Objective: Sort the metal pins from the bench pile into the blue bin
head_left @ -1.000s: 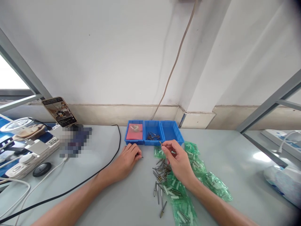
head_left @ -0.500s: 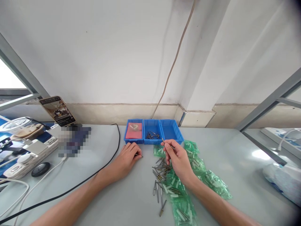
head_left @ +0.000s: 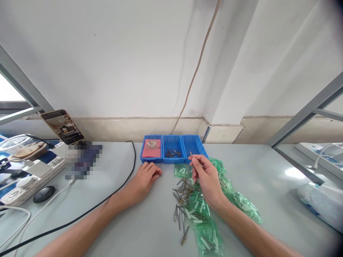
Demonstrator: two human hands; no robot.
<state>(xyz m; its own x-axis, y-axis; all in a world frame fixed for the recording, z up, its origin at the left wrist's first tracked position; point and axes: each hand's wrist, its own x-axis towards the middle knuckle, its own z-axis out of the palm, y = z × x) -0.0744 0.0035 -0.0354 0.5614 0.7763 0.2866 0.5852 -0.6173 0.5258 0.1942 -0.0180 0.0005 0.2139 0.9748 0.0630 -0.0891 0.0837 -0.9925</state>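
Observation:
My right hand (head_left: 206,176) pinches a small brass-coloured screw (head_left: 191,154) upright between thumb and fingertips, just before the right blue bin (head_left: 194,144). My left hand (head_left: 145,178) rests on the table before the left blue bin (head_left: 151,160), its fingers curled around a thin metal screw, mostly hidden. Between my hands lies a loose pile of grey and brass screws (head_left: 183,192). Beside and under my right forearm are green plastic bags (head_left: 211,233) with screws and white plugs. Dark screws (head_left: 173,153) lie in the middle blue bin (head_left: 173,138).
The left bin holds a red card (head_left: 151,151) with pale plugs on it. A black cable (head_left: 107,197) crosses the table at left, near a propped phone (head_left: 63,126), a power strip (head_left: 34,175) and a round black object (head_left: 44,193). A wall (head_left: 128,64) stands behind the bins.
My right hand has shifted slightly to the right with its screw, which now points more upright. The tip that stuck out of my left hand is less visible. The view has shifted slightly.

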